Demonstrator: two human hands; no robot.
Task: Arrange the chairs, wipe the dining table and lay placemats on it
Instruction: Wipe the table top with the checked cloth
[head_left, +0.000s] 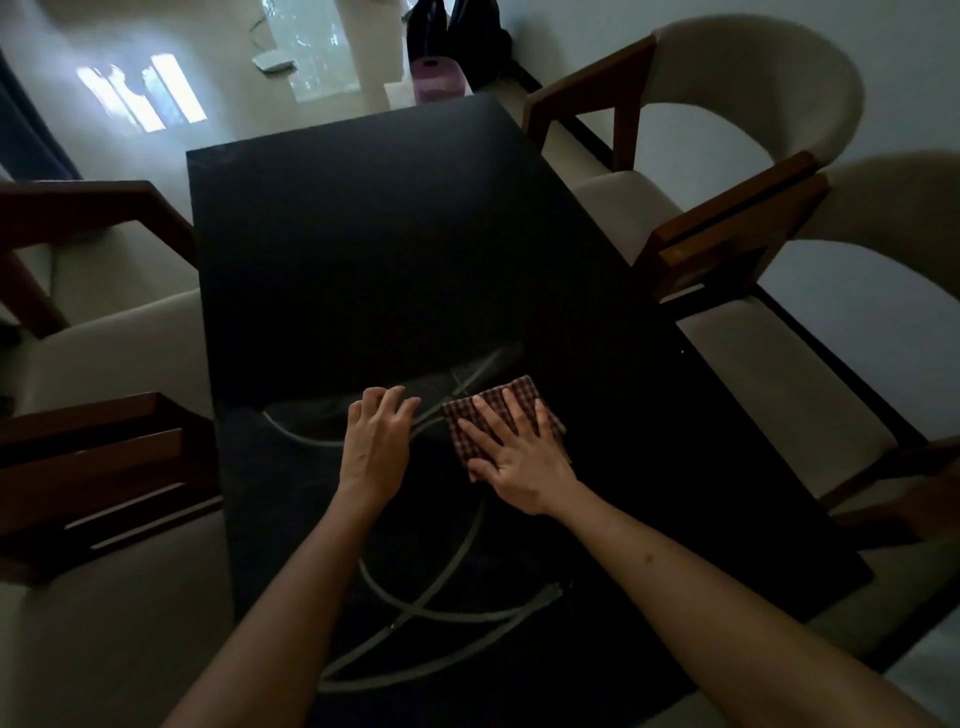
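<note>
While the right hand (511, 457) presses flat on the cloth (506, 415), wipe the bench (363, 234) in overlapping strokes toward its edges; left hand (376, 441) rests loosely curled, empty.

Bare forearms (291, 597), sleeveless (no rings, no watch).

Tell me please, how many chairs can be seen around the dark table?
4. Far right chair; near right chair; far left chair; near left chair. All are cut off by the picture's edges, and more may stand out of view.
</note>
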